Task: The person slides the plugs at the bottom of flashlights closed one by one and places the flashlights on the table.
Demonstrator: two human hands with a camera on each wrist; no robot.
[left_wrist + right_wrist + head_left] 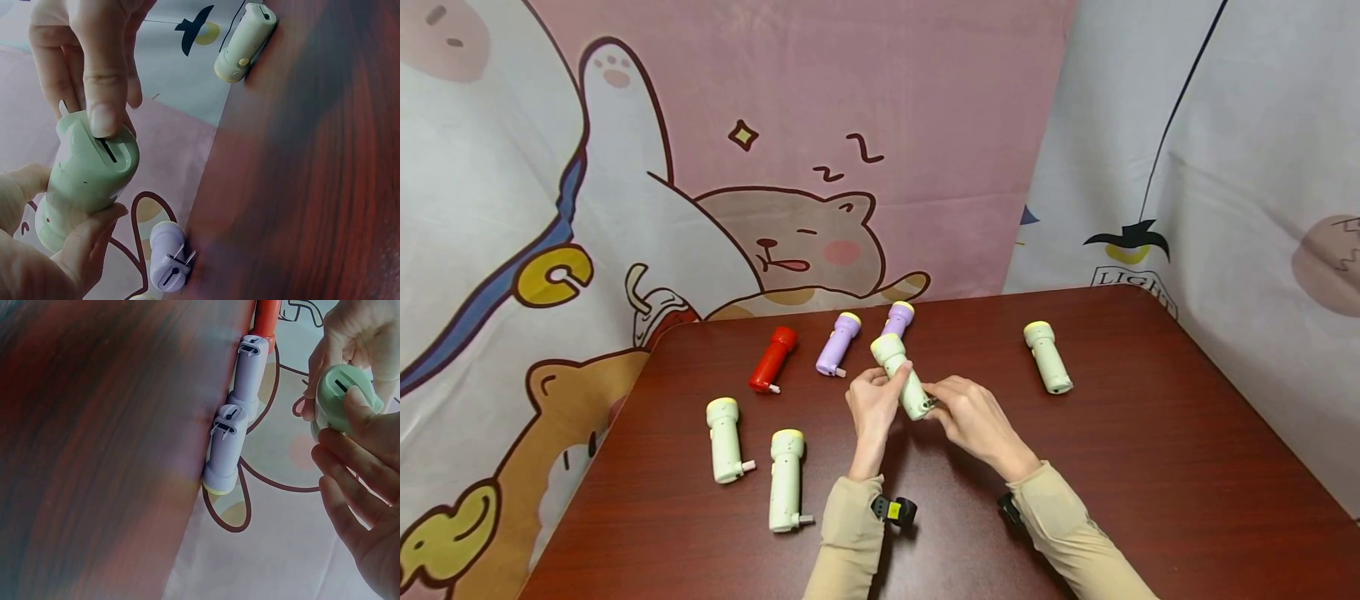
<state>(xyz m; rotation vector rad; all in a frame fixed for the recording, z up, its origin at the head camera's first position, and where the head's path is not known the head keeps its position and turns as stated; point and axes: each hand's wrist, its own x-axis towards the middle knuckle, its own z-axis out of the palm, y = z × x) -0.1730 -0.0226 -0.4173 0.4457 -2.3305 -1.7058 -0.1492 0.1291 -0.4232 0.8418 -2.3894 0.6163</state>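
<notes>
A pale green flashlight (913, 395) is held tilted above the table, its yellow-rimmed head pointing up and away. My left hand (874, 404) grips its body, thumb on the near side. My right hand (973, 414) pinches the tail end. In the left wrist view, the right thumb (104, 120) presses beside a dark slot in the flashlight's tail (112, 153), and a thin prong-like piece (63, 108) shows beyond it. The right wrist view shows the tail (340, 384) between thumb and index finger, with the other fingers spread loosely.
Purple flashlights (838, 343) (897, 319) and a red flashlight (772, 360) lie toward the back. On the left lie two green flashlights (726, 442) (786, 483) with prongs sticking out sideways. Another green flashlight (1048, 358) lies right. A cartoon cloth hangs behind the table (1150, 467).
</notes>
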